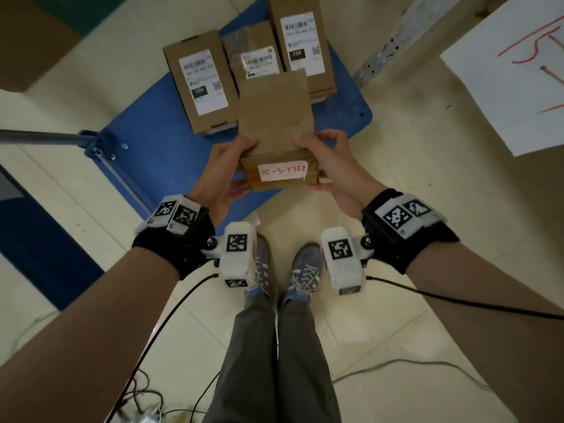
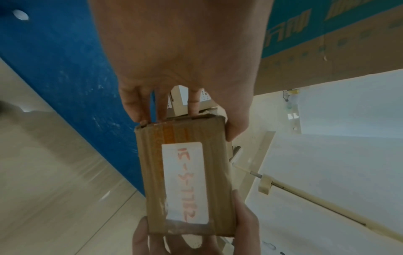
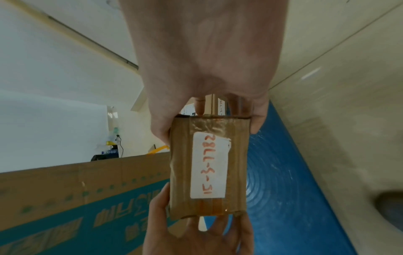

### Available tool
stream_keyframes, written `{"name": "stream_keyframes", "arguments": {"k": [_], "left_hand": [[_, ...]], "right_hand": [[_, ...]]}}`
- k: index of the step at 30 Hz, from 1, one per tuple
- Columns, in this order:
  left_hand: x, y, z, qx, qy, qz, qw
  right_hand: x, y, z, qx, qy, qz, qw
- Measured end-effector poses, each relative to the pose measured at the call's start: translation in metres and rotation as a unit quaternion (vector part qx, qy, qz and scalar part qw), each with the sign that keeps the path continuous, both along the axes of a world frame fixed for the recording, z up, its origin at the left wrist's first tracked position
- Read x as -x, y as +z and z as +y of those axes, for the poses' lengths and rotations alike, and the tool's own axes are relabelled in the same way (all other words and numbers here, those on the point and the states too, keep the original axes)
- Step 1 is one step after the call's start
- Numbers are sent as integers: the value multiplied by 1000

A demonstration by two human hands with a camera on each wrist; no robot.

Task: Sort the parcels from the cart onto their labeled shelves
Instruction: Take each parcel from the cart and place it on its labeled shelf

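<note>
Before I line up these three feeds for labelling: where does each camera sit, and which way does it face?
Head: on the head, facing down at the blue flat cart; both forearms, legs, shoes show.
Left wrist: along the left hand toward the small brown cardboard parcel.
Right wrist: along the right hand toward that parcel.
All three share the parcel's white handwritten label, gripped by both hands.

Brown cardboard parcel (image 1: pixel 276 117), frame centre, held off the blue cart (image 1: pixel 171 123) – white label w/ red handwriting, approx. "15-3-7782". Three more labelled parcels (image 1: pixel 200 80) on cart, upper centre.
</note>
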State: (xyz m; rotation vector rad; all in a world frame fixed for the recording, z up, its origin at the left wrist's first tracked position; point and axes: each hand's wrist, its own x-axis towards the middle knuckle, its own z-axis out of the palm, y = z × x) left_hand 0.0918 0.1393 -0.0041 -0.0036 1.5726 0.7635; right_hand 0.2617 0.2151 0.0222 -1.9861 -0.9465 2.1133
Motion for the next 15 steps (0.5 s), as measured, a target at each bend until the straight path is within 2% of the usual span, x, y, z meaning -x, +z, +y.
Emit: {"name": "stream_keyframes", "arguments": {"k": [4, 7, 15], "left_hand": [[-13, 17, -10, -6, -4, -73, 997], [-27, 28, -11, 14, -5, -85, 996], [-74, 34, -21, 48, -122, -116, 985]], "right_hand": [[-18, 17, -25, 45, -4, 17, 999], [-36, 28, -44, 87, -11, 32, 996], [-94, 41, -80, 117, -26, 0, 993]]}}
